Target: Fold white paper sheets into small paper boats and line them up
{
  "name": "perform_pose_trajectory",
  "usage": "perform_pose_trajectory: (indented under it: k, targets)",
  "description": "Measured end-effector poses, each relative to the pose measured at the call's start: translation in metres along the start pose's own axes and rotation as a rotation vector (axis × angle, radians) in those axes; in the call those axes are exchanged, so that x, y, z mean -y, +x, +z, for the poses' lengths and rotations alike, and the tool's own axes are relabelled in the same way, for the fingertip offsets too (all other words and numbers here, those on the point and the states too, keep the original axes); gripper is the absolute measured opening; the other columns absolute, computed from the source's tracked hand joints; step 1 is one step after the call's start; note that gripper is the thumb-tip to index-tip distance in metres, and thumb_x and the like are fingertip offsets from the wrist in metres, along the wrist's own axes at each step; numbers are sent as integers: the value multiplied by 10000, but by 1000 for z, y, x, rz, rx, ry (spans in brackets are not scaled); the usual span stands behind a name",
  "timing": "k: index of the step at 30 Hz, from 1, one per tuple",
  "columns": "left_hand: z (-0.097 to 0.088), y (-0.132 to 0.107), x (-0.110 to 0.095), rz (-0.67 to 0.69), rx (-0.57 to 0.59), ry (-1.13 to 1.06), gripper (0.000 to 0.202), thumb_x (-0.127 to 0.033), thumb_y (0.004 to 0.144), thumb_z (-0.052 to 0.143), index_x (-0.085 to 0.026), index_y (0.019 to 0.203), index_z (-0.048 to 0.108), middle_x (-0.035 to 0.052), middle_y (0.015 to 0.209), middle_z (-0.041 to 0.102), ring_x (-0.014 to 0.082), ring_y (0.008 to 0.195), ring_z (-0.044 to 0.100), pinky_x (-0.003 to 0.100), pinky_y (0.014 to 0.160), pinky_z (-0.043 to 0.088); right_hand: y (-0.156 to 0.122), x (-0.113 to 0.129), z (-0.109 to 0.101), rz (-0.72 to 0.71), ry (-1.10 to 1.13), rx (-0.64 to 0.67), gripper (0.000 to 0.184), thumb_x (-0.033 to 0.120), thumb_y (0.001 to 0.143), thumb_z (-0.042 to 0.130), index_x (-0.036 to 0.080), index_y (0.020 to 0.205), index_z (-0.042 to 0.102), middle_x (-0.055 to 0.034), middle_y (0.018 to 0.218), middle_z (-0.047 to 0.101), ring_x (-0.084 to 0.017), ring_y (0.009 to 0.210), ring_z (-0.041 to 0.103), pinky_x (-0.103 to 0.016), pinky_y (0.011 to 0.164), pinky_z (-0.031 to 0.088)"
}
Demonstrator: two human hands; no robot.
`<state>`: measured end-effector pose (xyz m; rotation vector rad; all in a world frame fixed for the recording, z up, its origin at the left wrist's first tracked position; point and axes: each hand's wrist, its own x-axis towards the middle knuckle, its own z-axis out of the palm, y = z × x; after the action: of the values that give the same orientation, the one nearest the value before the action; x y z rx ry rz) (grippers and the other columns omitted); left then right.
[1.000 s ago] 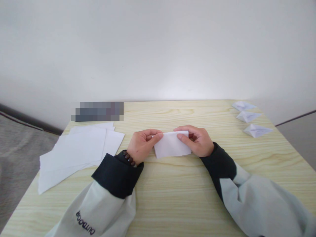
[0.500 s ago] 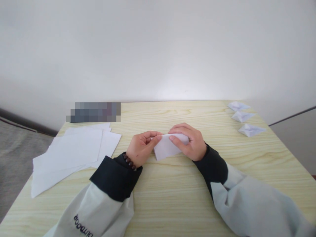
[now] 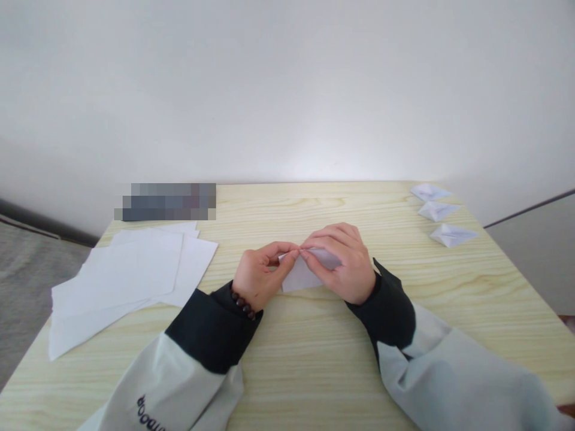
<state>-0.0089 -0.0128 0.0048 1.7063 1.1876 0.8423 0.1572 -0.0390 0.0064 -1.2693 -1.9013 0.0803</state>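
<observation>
A small folded white sheet of paper (image 3: 300,278) is held between my two hands at the middle of the table. My left hand (image 3: 265,269) pinches its upper edge with thumb and forefinger. Beside it, my right hand (image 3: 339,260) grips the same edge, thumb in front and fingers behind, the fingertips of both hands meeting. The right part of the paper is mostly covered by my right hand. A bead bracelet (image 3: 243,304) circles my left wrist.
Several loose white sheets (image 3: 130,269) overlap on the left of the wooden table (image 3: 291,371). Behind them lies a dark pixelated object (image 3: 168,203). Three folded paper pieces (image 3: 453,235) line the far right side. A white wall (image 3: 287,90) rises along the back edge.
My right thumb and fingers have slid left along the paper's upper edge to meet my left fingertips. My left hand has shifted slightly right. The whole view has moved a little.
</observation>
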Motion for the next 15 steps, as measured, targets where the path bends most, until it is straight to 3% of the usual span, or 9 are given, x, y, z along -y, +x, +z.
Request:
perform_pose_trajectory:
  k: [4,8,15]
  targets:
    - [0,-1,-1,113,-59,175,223,-344,792,552,-191,840,707,6,783,726,125,636,627,190,617,493,0,0,1,16,7,-10,35,234,792,606,227,771,633,-17,806,684,-183,819,576,-359,817,399]
    - [1,-4,-1,192,-91,287,217,-330,814,538,-197,851,705,5,794,729,135,675,652,187,619,483,0,0,1,14,32,-12,37,197,773,610,214,740,608,-14,773,678,-179,798,578,-351,793,405]
    - [1,-4,-1,182,-37,246,219,-327,815,538,-179,836,698,14,785,727,141,683,651,191,608,472,0,-4,2,9,114,61,40,184,768,589,212,740,580,-18,777,666,-167,785,578,-329,773,417]
